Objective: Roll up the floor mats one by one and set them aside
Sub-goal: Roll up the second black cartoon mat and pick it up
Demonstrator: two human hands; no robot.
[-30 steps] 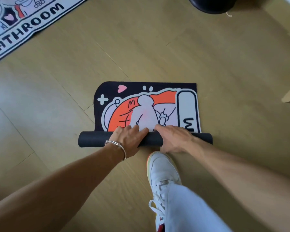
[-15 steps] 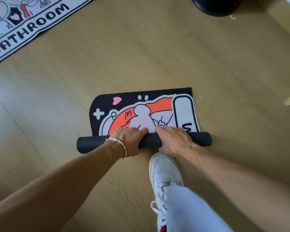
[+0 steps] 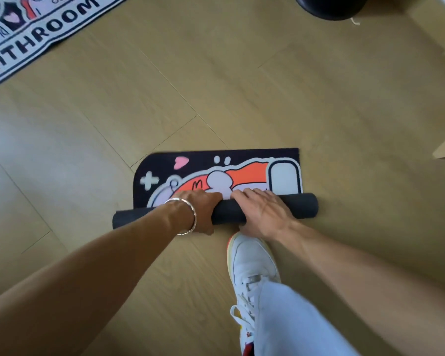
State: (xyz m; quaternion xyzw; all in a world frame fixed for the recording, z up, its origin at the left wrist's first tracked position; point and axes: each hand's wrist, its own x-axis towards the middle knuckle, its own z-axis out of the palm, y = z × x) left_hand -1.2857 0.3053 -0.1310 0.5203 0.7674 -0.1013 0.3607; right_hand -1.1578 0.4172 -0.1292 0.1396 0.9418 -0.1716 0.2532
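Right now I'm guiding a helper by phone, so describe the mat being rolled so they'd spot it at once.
On the wooden floor, look just ahead of the white shoe, where the left hand and right hand hold a dark roll. That is the half-rolled mat: black with an orange cartoon and a pink heart, unlike the pale, flat BATHROOM mat at the far left.

The left hand (image 3: pixel 201 210) and the right hand (image 3: pixel 265 214) grip the rolled part of the floor mat (image 3: pixel 284 176) on the wooden floor (image 3: pixel 242 86).
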